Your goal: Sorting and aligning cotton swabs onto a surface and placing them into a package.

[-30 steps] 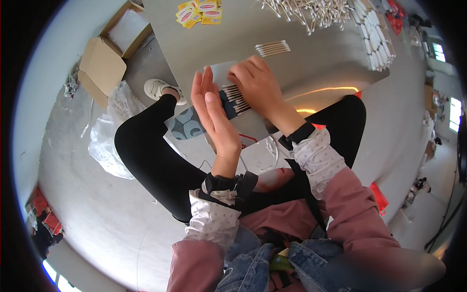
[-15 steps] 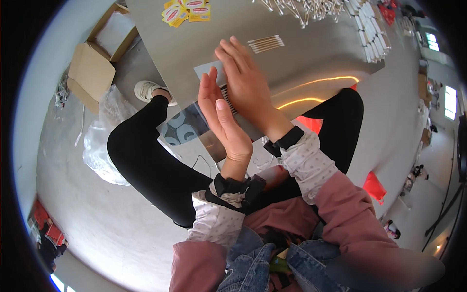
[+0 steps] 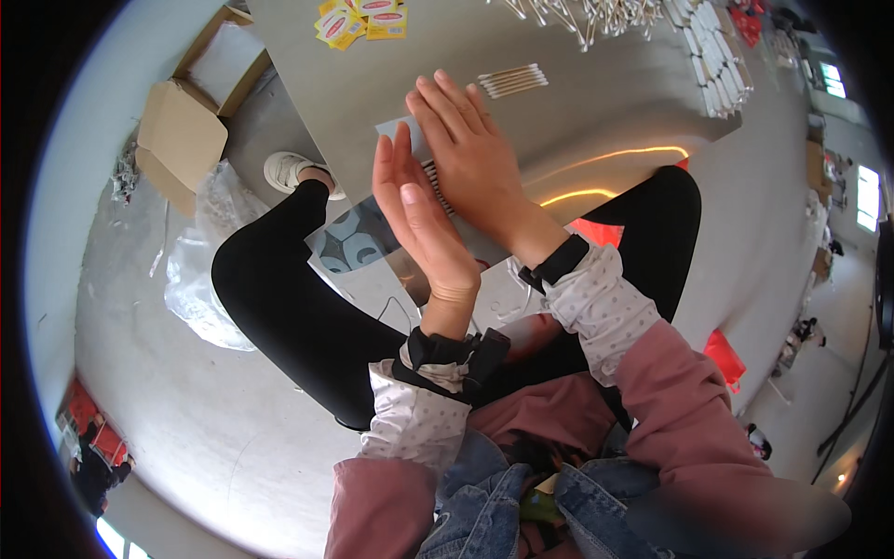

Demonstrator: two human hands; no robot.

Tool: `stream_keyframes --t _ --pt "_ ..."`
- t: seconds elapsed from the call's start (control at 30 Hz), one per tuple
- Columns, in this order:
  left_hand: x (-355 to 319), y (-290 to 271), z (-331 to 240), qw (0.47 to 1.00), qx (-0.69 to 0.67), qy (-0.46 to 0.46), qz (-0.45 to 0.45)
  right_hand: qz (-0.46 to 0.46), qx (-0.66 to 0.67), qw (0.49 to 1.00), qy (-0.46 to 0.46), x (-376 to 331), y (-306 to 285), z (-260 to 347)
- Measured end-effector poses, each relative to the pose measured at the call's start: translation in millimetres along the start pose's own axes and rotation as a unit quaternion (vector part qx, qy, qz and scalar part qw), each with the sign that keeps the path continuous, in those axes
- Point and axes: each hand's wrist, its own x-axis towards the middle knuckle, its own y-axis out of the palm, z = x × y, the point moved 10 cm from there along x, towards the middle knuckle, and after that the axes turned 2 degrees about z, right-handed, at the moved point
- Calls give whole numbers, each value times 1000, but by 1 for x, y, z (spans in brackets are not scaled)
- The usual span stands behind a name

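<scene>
My left hand (image 3: 421,228) stands edge-up with its fingers straight, the palm facing right. My right hand (image 3: 473,160) lies flat against it from the right, fingers stretched out toward the table. Pressed between the two palms is a row of thin sticks with dark ends (image 3: 436,183); only a short strip of it shows. A grey card or packet (image 3: 399,130) peeks out behind my left fingertips, partly hidden. Both hands hover over the near edge of the grey table (image 3: 596,121), above my lap.
On the table lie a small row of cotton swabs (image 3: 510,80), a loose pile of swabs (image 3: 596,13), yellow-and-red packets (image 3: 358,19) and stacked white bundles (image 3: 712,58). A cardboard box (image 3: 182,126) and a clear plastic bag (image 3: 197,265) sit on the floor at left.
My right hand has gone from curled over the sticks to flat with straight fingers. Both hands sit slightly higher and closer together in the picture.
</scene>
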Motion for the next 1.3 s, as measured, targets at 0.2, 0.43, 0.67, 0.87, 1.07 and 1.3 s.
stream_keyframes --t 0.2,0.43,0.67,0.87,1.07,1.3 --pt "6 -42 -41 997 -16 28 -77 -14 -34 999 -14 0 4 2" --pt "11 -52 -86 953 296 29 63 -6 -29 999 -22 0 5 0" --pt "-11 -16 -14 997 73 -1 38 -4 -14 1000 -15 2 5 6" --pt "-9 -9 -6 998 43 24 35 -13 4 1000 14 1 2 13" --pt "-6 -3 -8 1000 1 3 22 10 -20 1000 -5 0 6 5" --pt "4 -5 -4 1000 6 2 22 11 -22 1000 13 2 7 5"
